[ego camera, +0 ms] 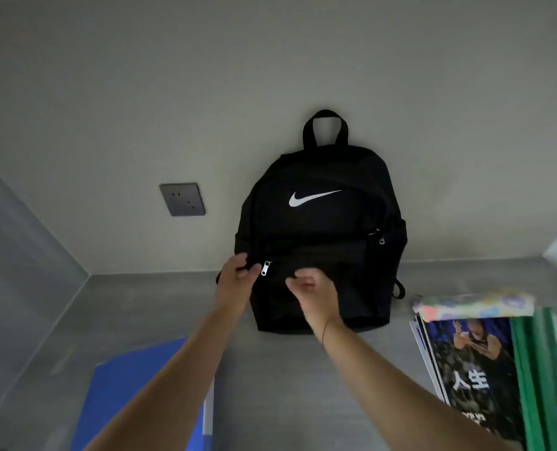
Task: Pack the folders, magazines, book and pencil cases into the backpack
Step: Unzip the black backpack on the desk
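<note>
A black backpack (319, 229) stands upright on the grey tabletop (286, 385), leaning against the wall, near the centre of the view. Both hands are at its front pocket. The left hand (234, 281), at 7 o'clock from the white logo, pinches the fabric just beside the front-pocket zipper pull (265, 267), which hangs at the left end of its track. The right hand (309, 288), at 6 o'clock from the logo, has its fingers curled with thumb and forefinger closing on the pocket fabric; whether it grips anything firmly cannot be told. A second zipper pull (381, 239) sits at the bag's right shoulder, and the main compartment appears closed.

Items awaiting packing lie well apart from the bag: a blue folder (146, 395) at 7 o'clock, and at 4 o'clock a stack with a magazine (472, 379) on a green folder (540, 379), topped by a patterned pencil case (475, 305). No book is identified with certainty.

Assessment: the step in hand is opening the bag; nothing appears packed. The next move calls for one hand bracing the soft fabric while the other draws a zipper along its track.
</note>
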